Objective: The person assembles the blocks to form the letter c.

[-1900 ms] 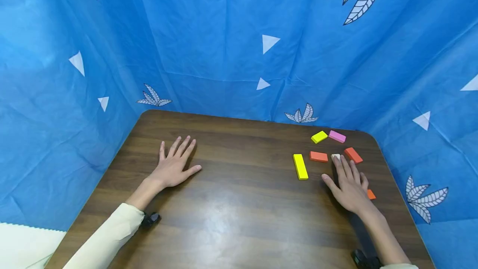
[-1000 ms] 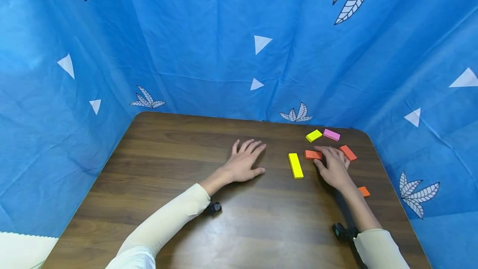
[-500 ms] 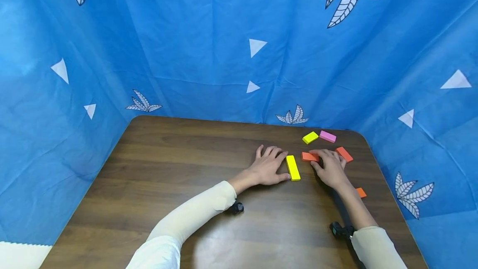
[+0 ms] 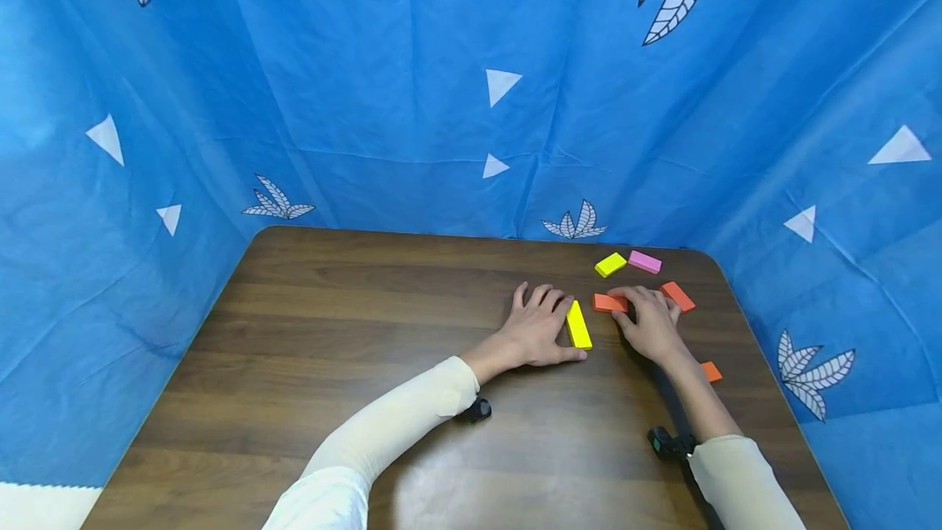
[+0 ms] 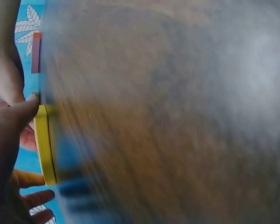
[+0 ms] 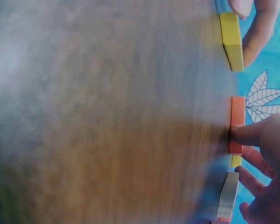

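My left hand [image 4: 536,330] spans the long yellow block [image 4: 578,327] lengthwise. In the left wrist view, the thumb is at one end of this yellow block [image 5: 45,144] and a finger at the other. My right hand [image 4: 651,330] pinches the orange-red block [image 4: 607,303] at its right end. The right wrist view shows the thumb on the near face of that orange-red block [image 6: 238,112]. A white block [image 6: 228,193] stands beside the right fingers there; the hand hides it from the head view. Both held blocks appear to rest on the table.
Behind the right hand lie a short yellow block [image 4: 611,265] and a pink block [image 4: 644,261]. A red block [image 4: 678,296] sits right of its fingers, an orange block [image 4: 710,371] by the wrist. Blue cloth [image 4: 353,88] surrounds the brown table [image 4: 331,334].
My left hand has crossed rightward from the table's left side to the yellow block and taken hold. The right hand has moved off the white block and pinched the orange-red one.
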Available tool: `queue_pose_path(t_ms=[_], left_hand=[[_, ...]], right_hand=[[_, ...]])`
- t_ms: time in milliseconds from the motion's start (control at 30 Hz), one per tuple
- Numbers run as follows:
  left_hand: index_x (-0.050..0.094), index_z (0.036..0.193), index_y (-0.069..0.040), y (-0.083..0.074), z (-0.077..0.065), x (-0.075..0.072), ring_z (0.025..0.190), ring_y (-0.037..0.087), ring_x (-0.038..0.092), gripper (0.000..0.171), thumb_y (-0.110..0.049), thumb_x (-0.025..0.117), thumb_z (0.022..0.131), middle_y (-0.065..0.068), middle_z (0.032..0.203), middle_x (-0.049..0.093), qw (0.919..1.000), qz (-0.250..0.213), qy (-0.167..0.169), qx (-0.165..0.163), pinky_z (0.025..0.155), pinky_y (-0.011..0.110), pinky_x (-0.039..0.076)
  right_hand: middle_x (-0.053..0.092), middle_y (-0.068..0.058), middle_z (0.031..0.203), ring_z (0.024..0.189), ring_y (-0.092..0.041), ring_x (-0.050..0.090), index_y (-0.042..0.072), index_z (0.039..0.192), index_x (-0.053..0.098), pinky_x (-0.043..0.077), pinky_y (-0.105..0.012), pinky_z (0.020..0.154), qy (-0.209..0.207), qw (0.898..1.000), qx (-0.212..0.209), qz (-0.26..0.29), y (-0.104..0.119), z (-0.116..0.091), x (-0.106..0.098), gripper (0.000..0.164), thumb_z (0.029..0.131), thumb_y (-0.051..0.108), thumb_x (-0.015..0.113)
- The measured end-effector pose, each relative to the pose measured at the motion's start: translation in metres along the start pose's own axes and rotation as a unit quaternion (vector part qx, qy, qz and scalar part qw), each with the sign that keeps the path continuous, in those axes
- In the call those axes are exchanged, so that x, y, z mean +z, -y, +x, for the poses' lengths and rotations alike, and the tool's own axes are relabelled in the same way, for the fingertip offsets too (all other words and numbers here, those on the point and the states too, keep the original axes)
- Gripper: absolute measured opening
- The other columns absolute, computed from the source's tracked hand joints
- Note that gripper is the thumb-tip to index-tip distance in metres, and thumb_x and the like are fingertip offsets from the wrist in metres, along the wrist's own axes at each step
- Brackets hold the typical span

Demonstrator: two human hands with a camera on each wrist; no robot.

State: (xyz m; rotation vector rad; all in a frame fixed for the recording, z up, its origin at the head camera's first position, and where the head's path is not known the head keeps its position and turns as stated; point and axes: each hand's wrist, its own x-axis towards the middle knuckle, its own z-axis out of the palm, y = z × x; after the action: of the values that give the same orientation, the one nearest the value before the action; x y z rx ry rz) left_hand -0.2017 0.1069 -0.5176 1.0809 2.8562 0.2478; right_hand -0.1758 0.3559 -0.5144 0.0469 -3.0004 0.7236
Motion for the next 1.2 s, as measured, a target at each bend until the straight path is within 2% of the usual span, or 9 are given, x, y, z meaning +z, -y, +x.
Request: queue_pose_path(t_ms=[167,433,633,833,1200], left_hand=[[0.04,0.167,-0.02,-0.003,-0.001,0.003,0.154,0.021,0.036,0.093,-0.076,0.061,0.096,0.0,0.162,0.047,0.9999,0.01,-0.004,0.001,0.13,0.056,0.028],[0.049,0.159,-0.02,-0.001,0.004,0.004,0.146,0.021,0.043,0.088,-0.069,0.074,0.09,0.0,0.153,0.053,0.9992,-0.038,-0.004,-0.006,0.125,0.054,0.035],[0.05,0.157,-0.021,0.008,0.001,0.001,0.14,0.021,0.044,0.088,-0.065,0.078,0.087,-0.001,0.148,0.055,0.9968,-0.079,-0.005,-0.016,0.125,0.055,0.033],[0.049,0.158,-0.023,0.02,-0.007,-0.003,0.138,0.022,0.045,0.089,-0.066,0.078,0.086,-0.001,0.147,0.056,0.9952,-0.093,-0.028,-0.016,0.126,0.057,0.031],[0.05,0.157,-0.024,0.045,-0.026,-0.008,0.141,0.023,0.046,0.089,-0.065,0.079,0.083,-0.002,0.146,0.056,0.9905,-0.125,-0.051,-0.024,0.128,0.059,0.028]], right_hand=[[0.062,-0.027,0.145,0.136,-0.052,0.045,0.007,0.141,0.065,0.016,-0.081,0.113,0.004,1.0,0.001,-0.001,0.0,0.0,0.003,0.04,0.102,0.014,0.073],[0.061,-0.028,0.146,0.135,-0.052,0.046,0.006,0.142,0.063,0.017,-0.081,0.112,-0.001,1.0,0.0,0.002,0.001,-0.002,0.007,0.041,0.103,0.012,0.072],[0.06,-0.028,0.147,0.136,-0.053,0.045,0.005,0.142,0.062,0.017,-0.082,0.113,-0.003,1.0,-0.003,0.007,0.004,-0.002,0.009,0.041,0.103,0.01,0.072],[0.059,-0.028,0.147,0.138,-0.054,0.044,0.004,0.141,0.062,0.019,-0.08,0.113,-0.011,1.0,-0.022,0.007,0.006,0.002,0.009,0.038,0.104,0.01,0.07],[0.063,-0.026,0.137,0.131,-0.049,0.054,0.001,0.136,0.063,0.023,-0.077,0.111,-0.03,0.997,-0.059,0.037,0.021,0.006,0.018,0.033,0.104,0.009,0.069]])
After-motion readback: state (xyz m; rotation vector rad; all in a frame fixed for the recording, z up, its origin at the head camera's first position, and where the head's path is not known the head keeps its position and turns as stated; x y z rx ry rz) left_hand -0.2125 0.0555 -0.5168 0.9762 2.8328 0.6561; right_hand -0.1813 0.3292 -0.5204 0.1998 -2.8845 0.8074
